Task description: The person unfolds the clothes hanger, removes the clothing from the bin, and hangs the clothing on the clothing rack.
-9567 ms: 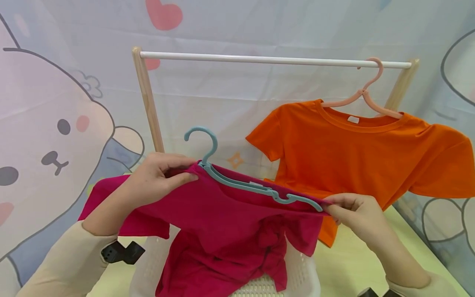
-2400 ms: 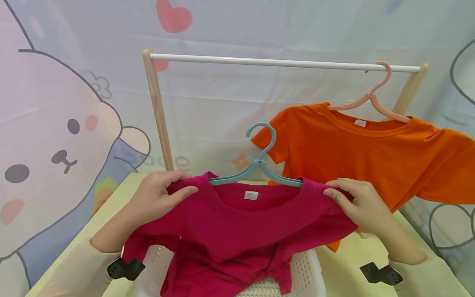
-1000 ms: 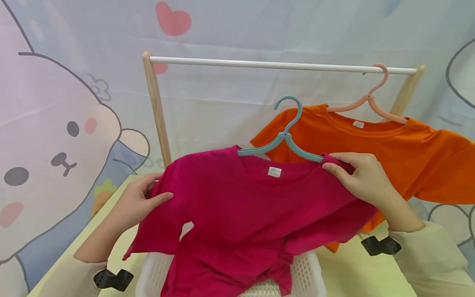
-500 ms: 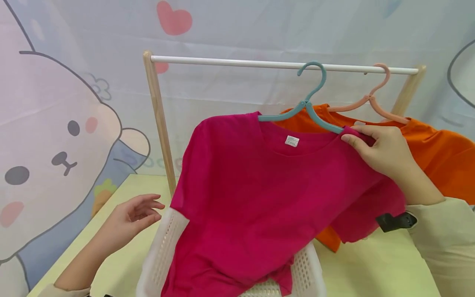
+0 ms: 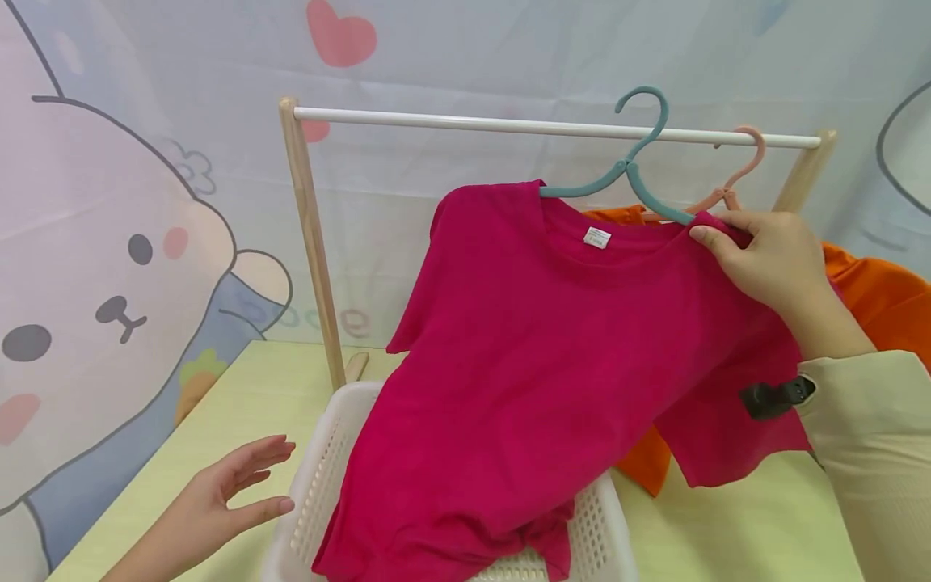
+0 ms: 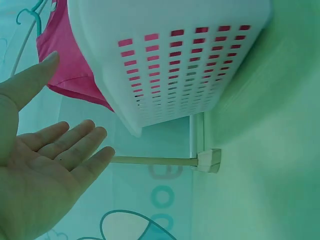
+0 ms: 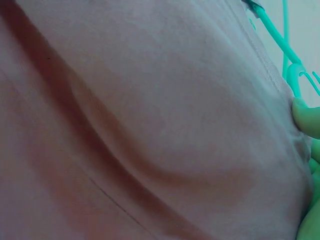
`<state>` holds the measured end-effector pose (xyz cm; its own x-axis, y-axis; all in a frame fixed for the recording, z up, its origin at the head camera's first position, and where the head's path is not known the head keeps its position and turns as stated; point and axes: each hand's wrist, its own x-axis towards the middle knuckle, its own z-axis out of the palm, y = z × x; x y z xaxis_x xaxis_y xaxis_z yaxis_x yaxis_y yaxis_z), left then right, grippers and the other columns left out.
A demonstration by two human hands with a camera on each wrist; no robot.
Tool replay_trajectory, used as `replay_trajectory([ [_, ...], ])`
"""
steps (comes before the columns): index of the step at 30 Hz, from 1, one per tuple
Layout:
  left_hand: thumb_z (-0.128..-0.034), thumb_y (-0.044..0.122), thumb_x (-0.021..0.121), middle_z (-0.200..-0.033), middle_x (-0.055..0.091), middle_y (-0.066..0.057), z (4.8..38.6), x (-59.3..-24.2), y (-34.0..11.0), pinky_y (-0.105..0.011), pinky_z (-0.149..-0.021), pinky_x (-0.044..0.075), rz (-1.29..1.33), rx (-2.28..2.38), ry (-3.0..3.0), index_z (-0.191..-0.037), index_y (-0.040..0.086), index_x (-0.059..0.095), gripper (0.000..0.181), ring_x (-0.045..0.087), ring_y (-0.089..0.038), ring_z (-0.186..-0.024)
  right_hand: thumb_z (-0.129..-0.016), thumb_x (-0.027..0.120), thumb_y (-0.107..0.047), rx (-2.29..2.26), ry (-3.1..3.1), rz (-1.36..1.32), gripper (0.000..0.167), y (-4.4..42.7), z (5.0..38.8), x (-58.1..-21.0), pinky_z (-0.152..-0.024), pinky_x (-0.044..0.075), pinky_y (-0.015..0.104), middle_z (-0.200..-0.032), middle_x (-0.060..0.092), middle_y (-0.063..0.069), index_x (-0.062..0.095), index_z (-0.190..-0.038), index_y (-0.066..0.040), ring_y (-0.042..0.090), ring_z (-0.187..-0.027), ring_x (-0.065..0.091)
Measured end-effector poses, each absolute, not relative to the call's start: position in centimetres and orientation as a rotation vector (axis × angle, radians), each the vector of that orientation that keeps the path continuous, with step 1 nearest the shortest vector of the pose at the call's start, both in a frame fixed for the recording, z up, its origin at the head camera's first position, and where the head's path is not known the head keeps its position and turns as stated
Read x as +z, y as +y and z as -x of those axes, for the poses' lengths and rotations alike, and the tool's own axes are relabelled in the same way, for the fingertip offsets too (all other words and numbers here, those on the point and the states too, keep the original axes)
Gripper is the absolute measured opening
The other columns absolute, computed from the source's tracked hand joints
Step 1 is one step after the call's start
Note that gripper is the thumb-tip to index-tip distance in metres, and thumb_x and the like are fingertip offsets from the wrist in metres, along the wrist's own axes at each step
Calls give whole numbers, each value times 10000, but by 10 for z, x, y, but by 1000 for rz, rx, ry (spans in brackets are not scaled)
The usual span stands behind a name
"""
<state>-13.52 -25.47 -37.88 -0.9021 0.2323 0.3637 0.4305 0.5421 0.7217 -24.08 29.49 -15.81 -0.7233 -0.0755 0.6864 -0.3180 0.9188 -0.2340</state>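
Note:
My right hand (image 5: 771, 255) pinches the shoulder of a magenta T-shirt (image 5: 538, 347), together with the arm of the blue hanger (image 5: 582, 190) inside it. In the head view the hanger's hook rises above the white rail (image 5: 465, 124); whether it touches the rail I cannot tell. The shirt's lower part lies bunched in the white basket (image 5: 313, 477). My left hand (image 5: 211, 505) is off the shirt, left of the basket, fingers relaxed and apart. In the left wrist view that hand (image 6: 50, 170) shows its palm beside the basket wall. Cloth fills most of the right wrist view.
An orange T-shirt (image 5: 880, 295) hangs from a pink hanger (image 5: 749, 162) at the rail's right end, partly behind the magenta one. Wooden posts (image 5: 313, 242) hold up the rail. A pale yellow table (image 5: 291, 372) lies beneath, with a printed cloth backdrop (image 5: 451, 48) behind.
Earlier both hands held the magenta shirt by its shoulders over the basket. The left hand has let go and dropped lower left; the right has lifted shirt and hanger up and right to the rail.

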Motion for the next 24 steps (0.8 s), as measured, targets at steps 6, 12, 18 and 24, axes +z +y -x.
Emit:
replay_trajectory([
  [6,-827,184,768,-1373,515,-200,127,-389,-256,-160,-888,481,485,-1298,-2734,-1422,3,414,716,543,-42,-1182,-949,574,-378,414,-2374,-236,452,299,249,-157,-634,353,458,-729,611,225,667,-1183,-3,389,-790,499],
  [12,-831,158,762,-1441,399,-284,124,-402,-258,-226,-893,498,551,-1408,-2794,-1458,-41,326,789,428,-535,-1235,-963,513,-444,405,-2457,-160,512,302,256,-165,-698,378,575,-929,636,279,632,-1248,-35,439,-907,471],
  [18,-840,71,730,-1438,366,-323,125,-419,-267,-214,-871,481,665,-1527,-2776,-1471,-40,291,777,447,-357,-1291,-967,499,-445,403,-2454,-142,508,302,261,-168,-748,370,615,-1010,633,300,633,-1249,-45,460,-966,469],
  [24,-849,90,716,-1468,400,-142,127,-424,-269,-337,-865,489,650,-1673,-2788,-1475,-27,295,763,411,-456,-1271,-968,503,-440,378,-2457,-143,504,300,263,-166,-756,365,610,-1047,654,282,635,-1239,-37,470,-942,476],
])
